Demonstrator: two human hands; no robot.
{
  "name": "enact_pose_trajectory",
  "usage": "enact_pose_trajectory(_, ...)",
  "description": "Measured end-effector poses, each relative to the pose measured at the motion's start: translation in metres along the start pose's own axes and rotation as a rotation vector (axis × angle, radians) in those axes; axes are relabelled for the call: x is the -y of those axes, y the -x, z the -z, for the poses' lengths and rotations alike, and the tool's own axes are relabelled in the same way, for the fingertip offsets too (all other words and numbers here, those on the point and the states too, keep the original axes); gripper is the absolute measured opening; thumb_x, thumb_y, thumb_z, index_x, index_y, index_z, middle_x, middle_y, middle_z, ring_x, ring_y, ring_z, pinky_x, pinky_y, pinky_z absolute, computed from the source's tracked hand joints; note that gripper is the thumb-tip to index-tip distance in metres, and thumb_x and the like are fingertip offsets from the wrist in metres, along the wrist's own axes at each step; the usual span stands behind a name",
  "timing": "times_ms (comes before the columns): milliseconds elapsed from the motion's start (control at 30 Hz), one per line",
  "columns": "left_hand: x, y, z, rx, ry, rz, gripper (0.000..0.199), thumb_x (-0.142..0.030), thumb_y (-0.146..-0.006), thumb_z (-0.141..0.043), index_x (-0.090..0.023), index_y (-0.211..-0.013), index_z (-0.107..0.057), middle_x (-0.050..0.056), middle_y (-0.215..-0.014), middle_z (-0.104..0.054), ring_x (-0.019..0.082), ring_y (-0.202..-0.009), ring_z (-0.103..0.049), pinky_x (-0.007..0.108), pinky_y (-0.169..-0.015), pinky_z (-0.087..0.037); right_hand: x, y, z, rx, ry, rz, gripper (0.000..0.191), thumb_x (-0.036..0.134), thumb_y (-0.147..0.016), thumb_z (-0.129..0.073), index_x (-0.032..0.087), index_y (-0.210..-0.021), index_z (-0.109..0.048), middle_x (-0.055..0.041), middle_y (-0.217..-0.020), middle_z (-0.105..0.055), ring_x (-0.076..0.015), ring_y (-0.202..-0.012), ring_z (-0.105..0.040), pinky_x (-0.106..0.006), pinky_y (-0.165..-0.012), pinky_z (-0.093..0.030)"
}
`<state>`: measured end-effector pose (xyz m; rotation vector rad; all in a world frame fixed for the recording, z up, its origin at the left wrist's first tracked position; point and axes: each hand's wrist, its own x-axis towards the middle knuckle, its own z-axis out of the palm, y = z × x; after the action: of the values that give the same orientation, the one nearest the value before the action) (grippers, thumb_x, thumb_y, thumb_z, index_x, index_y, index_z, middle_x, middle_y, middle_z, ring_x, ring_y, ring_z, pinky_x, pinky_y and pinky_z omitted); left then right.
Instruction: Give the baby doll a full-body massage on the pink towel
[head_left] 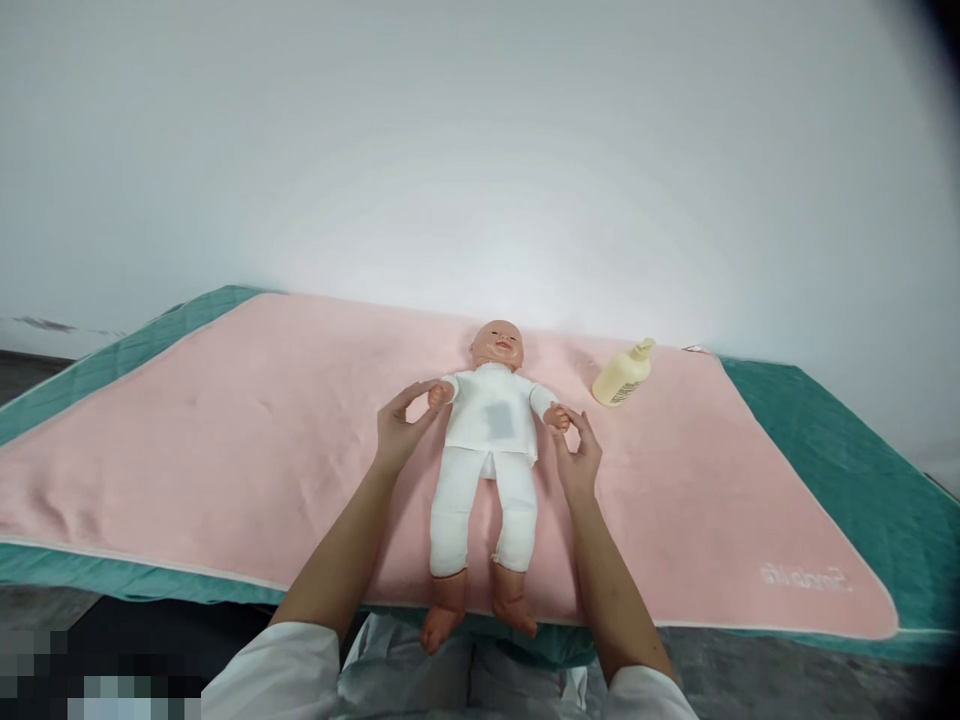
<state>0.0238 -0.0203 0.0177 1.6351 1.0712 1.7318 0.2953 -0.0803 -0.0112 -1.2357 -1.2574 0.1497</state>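
A baby doll [491, 425] in a white top and white trousers lies on its back, head toward the wall and bare feet over the near edge of the pink blanket [300, 420]. My left hand [401, 428] pinches the doll's fist on the left side, thumb and fingers around it. On the other side my right hand [577, 452] holds the doll's other fist in the same way. Both doll arms are spread a little out from its body. A pale yellow pump bottle [622, 376] lies tilted to the right of the doll, beyond my right hand.
Under the blanket a green quilted cover [847, 450] shows at both sides and along the front edge. A white wall [480, 150] rises right behind. Faint lettering [806, 577] marks the blanket's near right corner.
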Motion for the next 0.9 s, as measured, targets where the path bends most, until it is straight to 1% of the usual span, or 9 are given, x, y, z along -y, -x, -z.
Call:
enact_pose_trajectory(100,0.007,-0.009,0.009,-0.173,0.199,0.178,0.037,-0.028,-0.071,-0.079,-0.019,-0.106,-0.07,0.009,-0.11,-0.071,0.023,-0.106,-0.066,0.042,-0.1,-0.05,0.001,-0.005,0.004,-0.116,-0.223,-0.25,0.044,0.038,-0.085,-0.062,0.017,-0.123,-0.059,-0.0129,-0.127,-0.064,-0.0239,-0.118,-0.061,-0.048,-0.106,-0.044)
enact_pose_trajectory(200,0.021,-0.018,0.021,-0.34,0.352,0.314,0.036,-0.024,-0.071,-0.08,-0.019,-0.105,-0.07,0.007,-0.112,-0.069,0.019,-0.106,-0.065,0.036,-0.1,-0.049,-0.005,-0.012,0.009,-0.244,-0.327,-0.392,0.047,0.041,-0.084,-0.063,0.015,-0.123,-0.059,-0.0132,-0.131,-0.061,-0.0235,-0.123,-0.058,-0.044,-0.109,-0.043)
enact_pose_trajectory(267,0.029,-0.022,0.029,-0.387,0.446,0.408,0.031,-0.022,-0.073,-0.078,-0.02,-0.103,-0.07,0.005,-0.112,-0.067,0.016,-0.107,-0.064,0.032,-0.099,-0.049,-0.015,-0.017,0.014,-0.3,-0.377,-0.48,0.049,0.044,-0.081,-0.065,0.015,-0.12,-0.061,-0.0125,-0.131,-0.061,-0.0233,-0.124,-0.057,-0.042,-0.109,-0.043)
enact_pose_trajectory(333,0.035,-0.023,0.034,-0.406,0.516,0.493,0.027,-0.02,-0.075,-0.076,-0.021,-0.101,-0.069,0.005,-0.112,-0.066,0.014,-0.105,-0.064,0.028,-0.097,-0.049,-0.027,-0.02,0.02,-0.328,-0.472,-0.579,0.051,0.046,-0.077,-0.068,0.015,-0.116,-0.061,-0.0127,-0.13,-0.062,-0.0233,-0.123,-0.058,-0.04,-0.106,-0.047)
enact_pose_trajectory(400,0.039,-0.024,0.037,-0.429,0.544,0.544,0.024,-0.017,-0.077,-0.074,-0.021,-0.1,-0.069,0.004,-0.111,-0.066,0.012,-0.102,-0.064,0.026,-0.095,-0.049,-0.038,-0.023,0.026,-0.361,-0.532,-0.671,0.051,0.046,-0.071,-0.073,0.015,-0.11,-0.062,-0.012,-0.126,-0.064,-0.0228,-0.119,-0.061,-0.038,-0.101,-0.051)
enact_pose_trajectory(533,0.043,-0.024,0.039,-0.461,0.578,0.596,0.02,-0.015,-0.081,-0.071,-0.023,-0.099,-0.069,0.002,-0.103,-0.068,0.011,-0.095,-0.066,0.025,-0.093,-0.05,-0.058,-0.024,0.033,-0.376,-0.561,-0.735,0.046,0.045,-0.068,-0.076,0.017,-0.102,-0.062,-0.0089,-0.117,-0.068,-0.0207,-0.111,-0.065,-0.036,-0.095,-0.055)
enact_pose_trajectory(700,0.055,-0.025,0.042,-0.584,0.654,0.772,0.013,-0.009,-0.085,-0.066,-0.022,-0.087,-0.067,0.001,-0.088,-0.069,0.01,-0.086,-0.068,0.023,-0.086,-0.054,-0.077,-0.021,0.034,-0.425,-0.589,-0.764,0.034,0.039,-0.071,-0.074,0.018,-0.094,-0.06,-0.0051,-0.1,-0.07,-0.0177,-0.097,-0.069,-0.038,-0.091,-0.058)
enact_pose_trajectory(800,0.062,-0.025,0.044,-0.613,0.708,0.818,0.015,-0.006,-0.087,-0.061,-0.02,-0.086,-0.066,0.003,-0.089,-0.069,0.01,-0.088,-0.068,0.021,-0.085,-0.056,-0.085,-0.02,0.033,-0.449,-0.592,-0.747,0.027,0.032,-0.07,-0.075,0.018,-0.086,-0.058,-0.0031,-0.091,-0.069,-0.0166,-0.091,-0.069,-0.039,-0.092,-0.058)
enact_pose_trajectory(900,0.067,-0.026,0.045,-0.641,0.704,0.856,0.017,-0.005,-0.089,-0.056,-0.019,-0.085,-0.065,0.005,-0.092,-0.069,0.011,-0.09,-0.068,0.021,-0.084,-0.057,-0.089,-0.02,0.033,-0.434,-0.588,-0.737,0.026,0.03,-0.069,-0.075,0.017,-0.083,-0.057,-0.0027,-0.088,-0.068,-0.0168,-0.089,-0.069,-0.041,-0.093,-0.057)
